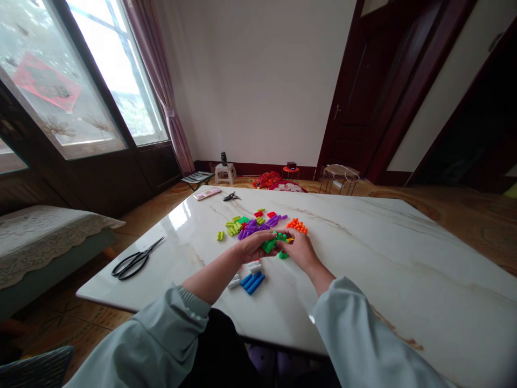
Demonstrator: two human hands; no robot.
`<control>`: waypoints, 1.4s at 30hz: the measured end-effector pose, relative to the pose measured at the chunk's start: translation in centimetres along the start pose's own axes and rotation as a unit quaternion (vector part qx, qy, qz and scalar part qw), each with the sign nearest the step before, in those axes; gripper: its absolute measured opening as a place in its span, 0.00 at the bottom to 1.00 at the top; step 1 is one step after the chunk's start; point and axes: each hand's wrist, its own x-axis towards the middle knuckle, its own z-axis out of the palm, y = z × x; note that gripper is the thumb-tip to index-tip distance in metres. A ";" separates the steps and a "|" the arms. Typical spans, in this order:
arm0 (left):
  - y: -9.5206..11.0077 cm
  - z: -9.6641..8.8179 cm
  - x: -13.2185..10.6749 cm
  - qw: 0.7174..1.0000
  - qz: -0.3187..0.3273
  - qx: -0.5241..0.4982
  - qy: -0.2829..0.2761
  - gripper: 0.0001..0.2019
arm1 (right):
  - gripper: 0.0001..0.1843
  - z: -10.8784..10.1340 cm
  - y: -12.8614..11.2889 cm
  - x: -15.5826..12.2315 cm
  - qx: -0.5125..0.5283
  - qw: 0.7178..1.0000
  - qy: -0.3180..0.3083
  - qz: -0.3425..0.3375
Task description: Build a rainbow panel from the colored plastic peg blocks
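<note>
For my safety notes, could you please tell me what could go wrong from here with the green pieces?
The green pieces, gripped between left hand and right hand, might slip and scatter the loose coloured pile just behind. A left forearm sweep could knock the blue pieces beside it toward the table edge.

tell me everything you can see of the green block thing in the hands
The green plastic block cluster looks like several short, rounded, glossy bright-green pegs joined together; their number is unclear. It sits low over the white marble-look table, gripped between the left hand and right hand, whose fingers cover its ends. One more green piece shows just beneath it.
</note>
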 end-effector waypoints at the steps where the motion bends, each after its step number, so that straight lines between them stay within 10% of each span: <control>1: -0.1 0.1 0.2 1.000 0.001 0.001 0.007 0.16 | 0.16 0.0 0.0 0.0 -0.005 1.000 0.009 -0.001; 19: -1.4 0.1 1.9 0.953 0.052 0.236 0.183 0.12 | 0.07 -3.3 1.4 -0.3 -0.204 0.975 0.081 0.041; 26: -1.1 -0.2 1.7 0.927 0.024 0.292 0.236 0.14 | 0.08 -5.2 4.2 -1.3 -0.342 0.935 -0.024 0.091; 37: -2.8 -0.4 1.3 0.878 -0.165 0.445 0.064 0.19 | 0.07 -4.5 3.5 -1.3 -0.360 0.923 -0.042 0.128; 42: -3.2 0.3 1.6 0.849 -0.182 0.490 0.077 0.30 | 0.06 -4.5 1.3 -1.8 -0.385 0.896 -0.105 0.193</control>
